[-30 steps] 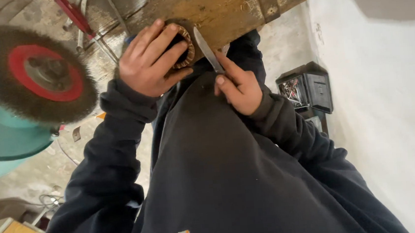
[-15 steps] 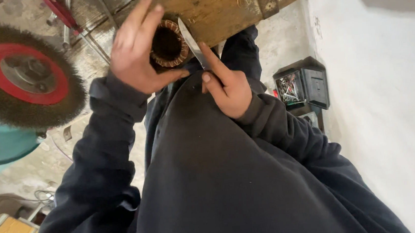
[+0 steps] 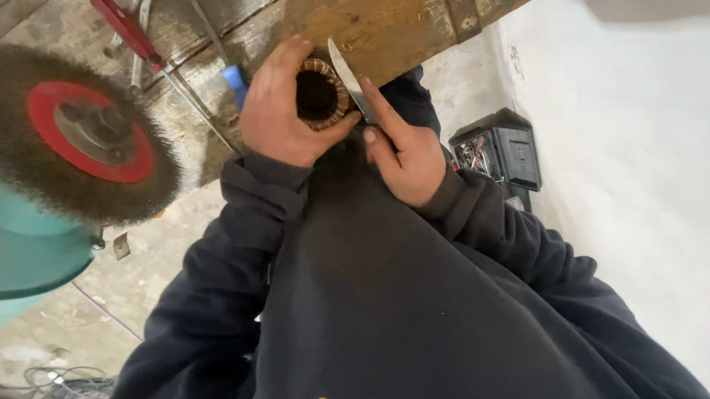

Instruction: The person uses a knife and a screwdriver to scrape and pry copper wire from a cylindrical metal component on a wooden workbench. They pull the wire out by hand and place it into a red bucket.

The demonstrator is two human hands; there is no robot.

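Left hand grips the copper-wound stator against the desk edge, right hand closed on a knife at its rim, likely scraping windings; steady pressure needed next.

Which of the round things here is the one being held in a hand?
The small copper-wound ring, gripped by the left hand beside the knife blade. The big wire brush wheel with its red centre stands untouched.

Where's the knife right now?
Head view, upper centre: the knife is in the right hand, blade against the right edge of the wound coil that the left hand grips, before the wooden bench.
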